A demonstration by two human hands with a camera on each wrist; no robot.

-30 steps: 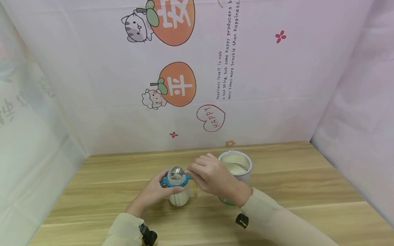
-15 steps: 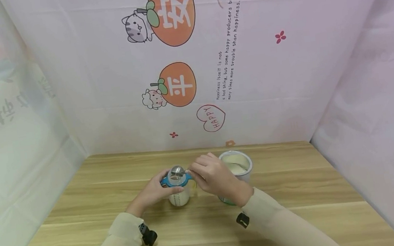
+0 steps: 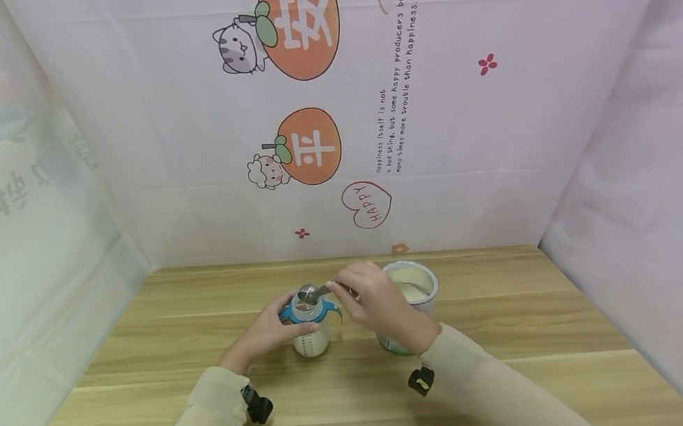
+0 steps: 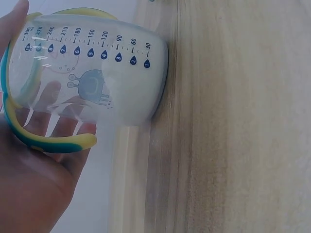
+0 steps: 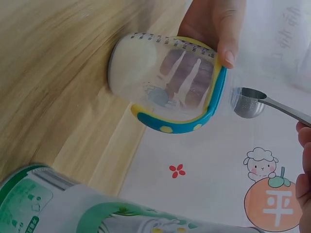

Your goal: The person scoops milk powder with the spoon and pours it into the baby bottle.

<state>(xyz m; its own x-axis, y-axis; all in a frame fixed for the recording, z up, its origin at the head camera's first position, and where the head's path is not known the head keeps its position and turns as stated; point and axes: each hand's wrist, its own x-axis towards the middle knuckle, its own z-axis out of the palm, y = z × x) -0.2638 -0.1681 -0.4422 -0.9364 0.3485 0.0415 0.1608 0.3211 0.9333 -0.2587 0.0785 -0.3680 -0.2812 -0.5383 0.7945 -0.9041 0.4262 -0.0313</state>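
Observation:
My left hand (image 3: 269,333) holds a clear baby bottle (image 3: 312,344) around its upper part, by the blue-and-yellow collar with two handles. The bottle stands upright on the table, its mouth uncovered, with whitish contents in its lower part (image 4: 138,92). My right hand (image 3: 377,304) pinches the handle of a metal measuring spoon (image 5: 249,108). The spoon's round bowl is tipped sideways right at the bottle's mouth, with pale specks on the metal. Close beside my right hand stands an open can (image 3: 433,294) of pale powder, partly hidden by that hand.
The can's green-and-white printed side (image 5: 92,211) shows in the right wrist view. A wood-grain table (image 3: 507,335) lies under everything. A white printed cloth (image 3: 468,156) hangs behind it and at both sides. Black wrist cameras sit on both sleeves.
My right hand has risen slightly and drawn to the right, and the spoon's handle now slants upward from the bottle's mouth. The bottle's right handle has come into sight. My left hand stays put.

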